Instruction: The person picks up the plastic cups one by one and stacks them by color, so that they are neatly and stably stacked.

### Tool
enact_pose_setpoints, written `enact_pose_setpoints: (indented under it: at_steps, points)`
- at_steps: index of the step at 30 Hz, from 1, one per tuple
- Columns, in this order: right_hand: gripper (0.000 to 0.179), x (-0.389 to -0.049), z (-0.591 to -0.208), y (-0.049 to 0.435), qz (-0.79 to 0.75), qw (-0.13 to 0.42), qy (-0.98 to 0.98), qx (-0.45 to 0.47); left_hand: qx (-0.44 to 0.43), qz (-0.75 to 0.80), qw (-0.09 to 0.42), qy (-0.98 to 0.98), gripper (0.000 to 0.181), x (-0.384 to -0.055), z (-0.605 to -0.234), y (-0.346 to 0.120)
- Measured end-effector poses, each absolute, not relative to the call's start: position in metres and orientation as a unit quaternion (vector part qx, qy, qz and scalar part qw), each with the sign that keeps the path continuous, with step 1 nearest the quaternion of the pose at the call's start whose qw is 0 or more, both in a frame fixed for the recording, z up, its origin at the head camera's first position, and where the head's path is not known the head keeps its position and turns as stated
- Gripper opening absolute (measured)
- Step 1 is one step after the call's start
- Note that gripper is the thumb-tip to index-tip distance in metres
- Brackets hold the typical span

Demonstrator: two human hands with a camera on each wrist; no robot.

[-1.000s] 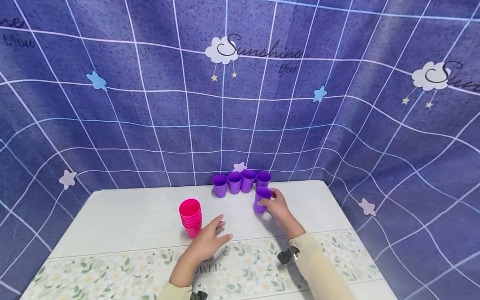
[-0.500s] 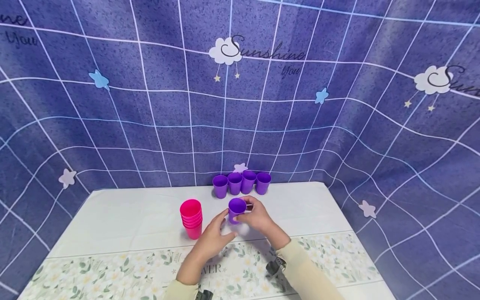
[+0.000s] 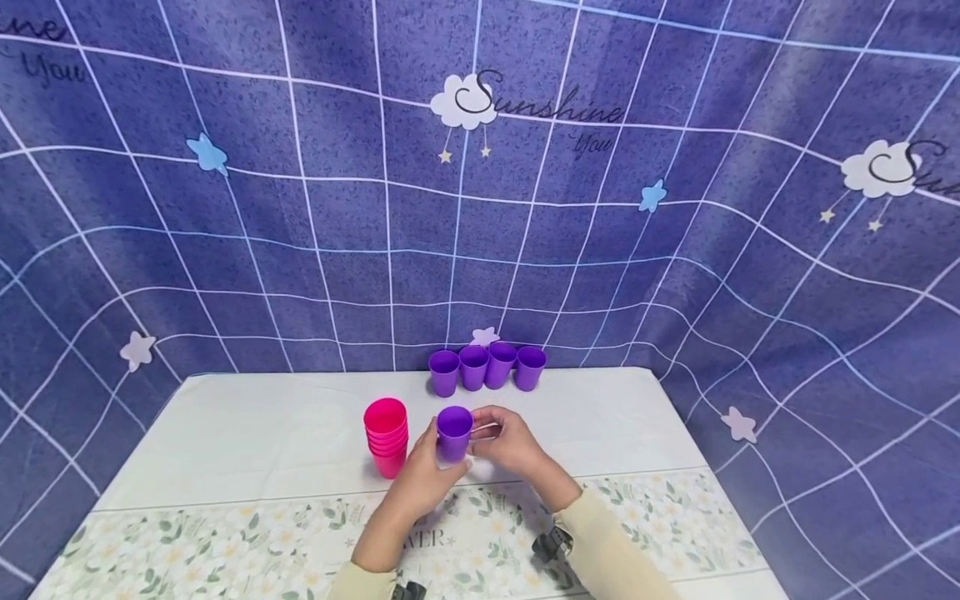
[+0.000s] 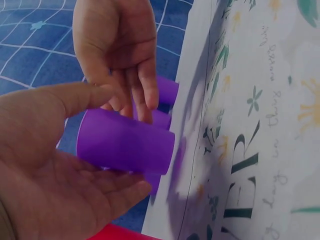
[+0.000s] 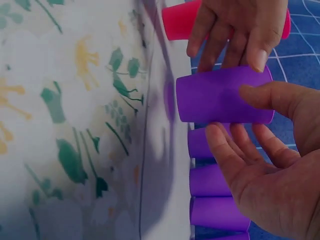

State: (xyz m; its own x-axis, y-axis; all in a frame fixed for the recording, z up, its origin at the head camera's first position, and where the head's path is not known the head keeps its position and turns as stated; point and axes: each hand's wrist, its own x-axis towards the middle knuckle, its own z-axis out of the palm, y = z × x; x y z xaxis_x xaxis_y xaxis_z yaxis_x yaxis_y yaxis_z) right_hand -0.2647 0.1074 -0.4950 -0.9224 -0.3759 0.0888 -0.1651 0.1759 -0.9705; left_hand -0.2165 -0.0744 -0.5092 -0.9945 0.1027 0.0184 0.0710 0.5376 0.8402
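One rippled, grid-printed fabric backdrop (image 3: pixel 330 208) behind a floral-printed table cover (image 3: pixel 240 437). Four smooth purple cups (image 3: pixel 497 372) stand near its one o'clock edge. Ridged, nested pink stack (image 3: pixel 387 443): ten o'clock from the left hand (image 3: pixel 424 483), which curls round one upright, tapered purple cup (image 3: pixel 453 438). Right hand (image 3: pixel 512 442) adjoins it at three o'clock; grip undeterminable.

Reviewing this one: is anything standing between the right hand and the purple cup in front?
Nothing visible is. The right hand is right beside the purple cup. The left hand is at its opposite side, with the pink stack further left; the other purple cups stand behind.
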Motion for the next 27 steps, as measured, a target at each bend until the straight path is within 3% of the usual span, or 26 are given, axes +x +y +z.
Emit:
enact_pose_setpoints:
  at_steps: [5, 16, 22, 27]
  points:
    - [0.039, -0.256, -0.488, 0.106, -0.638, 0.093, 0.743, -0.18, 0.024, 0.48, -0.011, 0.877, 0.093, -0.218, -0.509, -0.071]
    - [0.022, -0.252, -0.484, 0.101, -0.614, 0.068, 0.77, -0.162, -0.02, 0.461, -0.067, 0.885, 0.063, -0.219, -0.513, -0.07]
    - [0.019, -0.274, -0.498, 0.104, -0.619, -0.049, 0.782, -0.047, -0.021, 0.457, -0.055, 0.888, 0.062, -0.218, -0.516, -0.069]
    - [0.027, -0.296, -0.503, 0.115, -0.647, -0.155, 0.745, 0.057, -0.022, 0.461, -0.041, 0.886, 0.063, -0.218, -0.517, -0.07]
